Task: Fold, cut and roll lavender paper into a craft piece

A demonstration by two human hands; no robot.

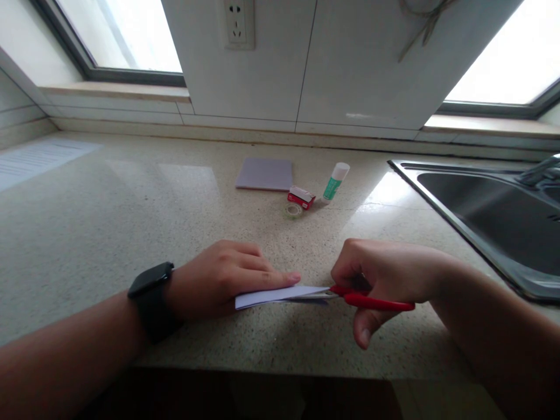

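cutting folded paper [280,294] at the surface [87,221] edge | left hand [219,280] flat, pinning it | right hand [385,280] gripping red scissors [371,300], blades just entering | cut looks barely begun

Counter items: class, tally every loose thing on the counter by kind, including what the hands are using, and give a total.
Folded paper, under the left hand: 1
Red scissors, in the right hand: 1
Paper pad: 1
Glue stick: 1
Small red box: 1
Tape roll: 1
Total: 6
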